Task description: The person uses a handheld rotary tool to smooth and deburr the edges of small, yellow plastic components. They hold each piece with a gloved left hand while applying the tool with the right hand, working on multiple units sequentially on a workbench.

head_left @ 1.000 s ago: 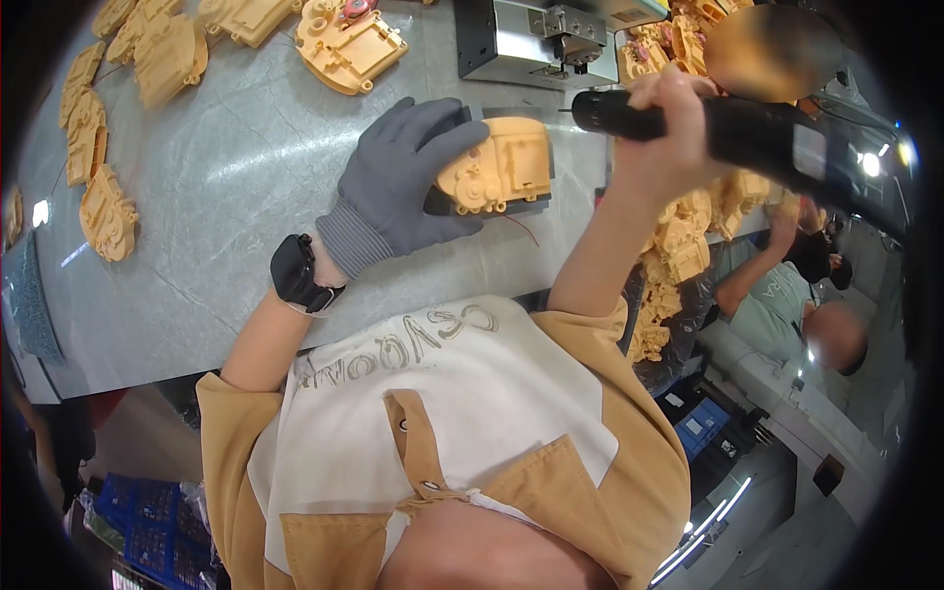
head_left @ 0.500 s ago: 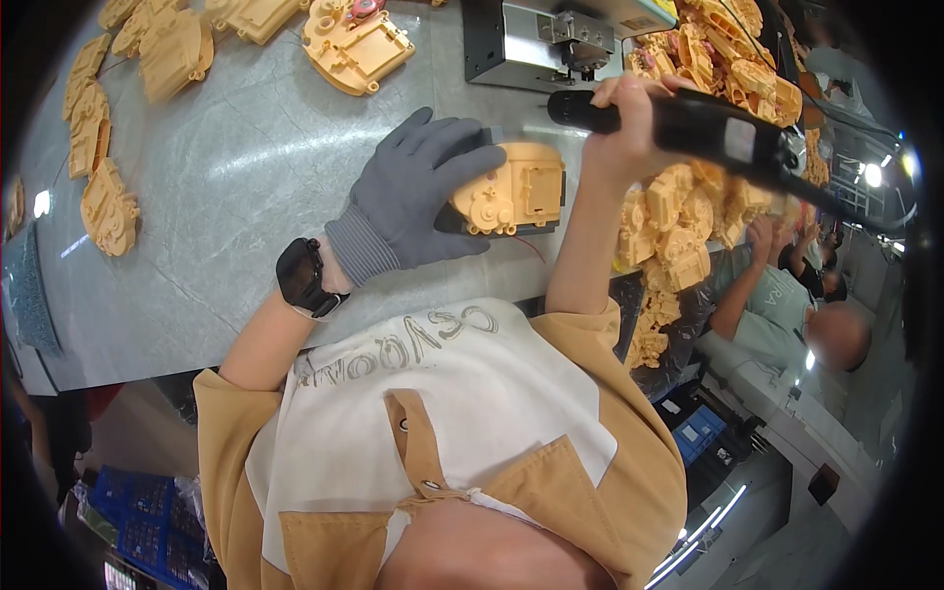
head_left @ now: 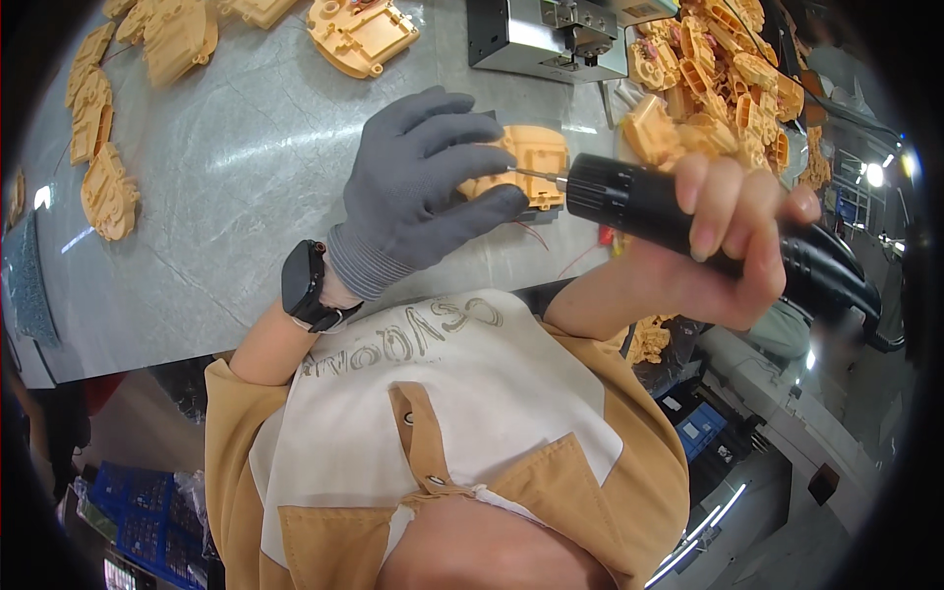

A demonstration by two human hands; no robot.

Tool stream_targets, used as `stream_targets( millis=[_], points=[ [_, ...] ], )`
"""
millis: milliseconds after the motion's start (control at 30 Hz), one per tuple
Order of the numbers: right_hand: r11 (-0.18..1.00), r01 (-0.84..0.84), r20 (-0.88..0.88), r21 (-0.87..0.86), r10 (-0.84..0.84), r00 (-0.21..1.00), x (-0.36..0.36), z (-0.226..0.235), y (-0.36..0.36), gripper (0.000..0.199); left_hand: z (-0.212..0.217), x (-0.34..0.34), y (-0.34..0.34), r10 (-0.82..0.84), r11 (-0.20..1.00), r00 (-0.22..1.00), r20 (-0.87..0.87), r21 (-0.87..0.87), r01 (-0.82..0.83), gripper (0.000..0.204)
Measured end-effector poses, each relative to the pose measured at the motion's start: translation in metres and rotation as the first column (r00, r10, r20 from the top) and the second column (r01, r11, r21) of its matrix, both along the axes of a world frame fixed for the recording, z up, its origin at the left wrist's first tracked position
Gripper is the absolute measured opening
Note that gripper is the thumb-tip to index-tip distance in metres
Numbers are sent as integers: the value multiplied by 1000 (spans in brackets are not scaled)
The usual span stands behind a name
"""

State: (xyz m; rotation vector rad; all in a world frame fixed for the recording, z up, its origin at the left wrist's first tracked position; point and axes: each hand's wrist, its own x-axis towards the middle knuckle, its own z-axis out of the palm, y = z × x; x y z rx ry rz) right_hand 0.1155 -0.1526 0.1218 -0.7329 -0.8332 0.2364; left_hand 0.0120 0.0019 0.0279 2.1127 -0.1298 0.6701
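Note:
My left hand, in a grey knitted glove, curls over the left side of a yellow-orange plastic housing. Its thumb and fingers grip the part and hide much of that side. Beneath the housing, the edge of a dark holder shows, with a thin red wire near it. My bare right hand is wrapped around a black power screwdriver held almost level. The thin bit points left across the housing, its tip close to my gloved fingertips. Whether a screw sits on the tip is too small to tell.
A metal box-shaped machine stands at the back of the grey tabletop. Many similar housings are heaped at the right, and several more lie along the left and back. A cable trails from the screwdriver at the far right.
My right hand has swung the screwdriver down and around, so its bit now reaches the housing instead of being raised to the right. My left hand has shifted its fingers toward the bit tip.

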Motion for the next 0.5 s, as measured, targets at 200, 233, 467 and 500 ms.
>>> stream_targets(
  millis=[200, 233, 467, 500],
  points=[
    [1000, -28, -20, -1, 28, 999, -4, -1, -1, 37, 5, -4, -7, -46, 981, 999, 12, -187, 48, 22],
    [1000, -26, -25, 2, 26, 999, -5, -1, -1, 37, 5, -4, -8, -40, 980, 999, 23, -196, 44, 21],
    [999, -33, -58, 27, 34, 998, -10, 1, -3, 36, 2, -8, -21, 30, 924, 997, 71, -382, -1, 21],
    [999, -41, -56, 34, 43, 998, -11, 1, -3, 36, 2, -9, -22, 38, 909, 996, 75, -417, -4, 22]
  ],
)
